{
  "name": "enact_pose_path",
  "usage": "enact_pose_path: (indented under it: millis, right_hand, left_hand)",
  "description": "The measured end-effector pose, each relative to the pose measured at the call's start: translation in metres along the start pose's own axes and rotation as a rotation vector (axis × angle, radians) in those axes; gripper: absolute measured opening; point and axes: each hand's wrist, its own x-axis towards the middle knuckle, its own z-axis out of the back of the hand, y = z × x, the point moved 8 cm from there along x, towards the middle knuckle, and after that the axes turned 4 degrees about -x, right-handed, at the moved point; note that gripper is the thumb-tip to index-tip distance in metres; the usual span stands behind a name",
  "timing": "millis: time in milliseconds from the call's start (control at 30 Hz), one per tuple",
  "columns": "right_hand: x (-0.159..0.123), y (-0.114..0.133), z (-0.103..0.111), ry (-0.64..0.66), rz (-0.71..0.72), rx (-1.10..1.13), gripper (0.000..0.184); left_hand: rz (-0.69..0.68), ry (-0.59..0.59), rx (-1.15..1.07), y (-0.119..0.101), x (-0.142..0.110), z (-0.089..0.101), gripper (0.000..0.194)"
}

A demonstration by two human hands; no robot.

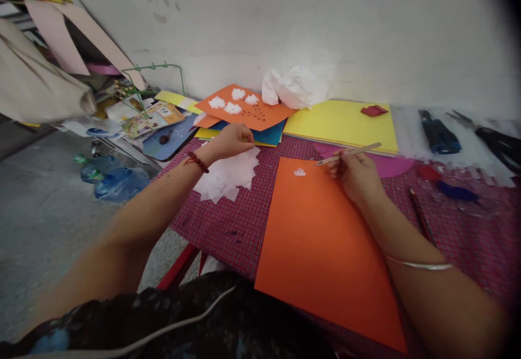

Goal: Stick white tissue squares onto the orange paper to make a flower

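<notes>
Right hand (360, 177) grips the stick (368, 148) pencil-fashion — presumably for tip control over the orange sheet (325, 250) — left hand (234, 140) curled near white paper (223, 177), any grasp indiscernible.

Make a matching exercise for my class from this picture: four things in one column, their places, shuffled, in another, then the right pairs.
Things
1. Wooden stick
2. Dark red beaded bracelet
3. Small red piece
4. Lone white scrap

Places
A. On the yellow paper near the wall
B. On the orange sheet nearest the person
C. In the right hand
D. Around the wrist of the left hand

Pairs: 1-C, 2-D, 3-A, 4-B
</notes>
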Motion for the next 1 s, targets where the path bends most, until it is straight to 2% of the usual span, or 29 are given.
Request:
enact_pose_path:
  millis: [67, 133, 233, 333, 433, 500, 633, 767, 1000]
  right_hand:
    - [0.0, 0.001, -0.001, 0.003, 0.007, -0.009, 0.026]
    - [0.0, 0.002, -0.002, 0.004, 0.009, -0.022, 0.026]
    - [-0.003, 0.006, -0.003, -0.009, -0.019, -0.007, 0.024]
    - [-0.006, 0.007, -0.004, -0.017, -0.055, 0.053, 0.022]
    - [-0.007, 0.01, -0.005, -0.008, -0.043, 0.078, 0.022]
    - [-0.007, 0.01, -0.005, 0.004, -0.025, 0.072, 0.024]
    - [-0.006, 0.01, -0.004, 0.015, -0.017, 0.074, 0.025]
    - [-0.007, 0.011, -0.003, -0.002, -0.002, 0.078, 0.022]
    - [-0.011, 0.013, -0.004, -0.019, 0.03, -0.051, 0.022]
  left_hand:
    - [-0.002, 0.006, -0.078, -0.015, -0.004, 0.002, 0.009]
    - [0.015, 0.055, -0.163, -0.031, -0.008, -0.004, 0.01]
    - [0.05, 0.159, -0.276, -0.05, -0.014, -0.027, 0.008]
    - [0.086, 0.216, -0.352, -0.056, -0.013, -0.057, 0.009]
    - [0.097, 0.23, -0.412, -0.053, -0.003, -0.082, 0.011]
    - [0.101, 0.221, -0.455, -0.052, 0.007, -0.092, 0.012]
    - [0.112, 0.167, -0.614, -0.055, 0.02, -0.101, 0.01]
    - [0.142, 0.102, -0.841, -0.055, 0.019, -0.11, 0.009]
    - [0.313, -0.088, -0.983, -0.014, 0.015, -0.119, 0.012]
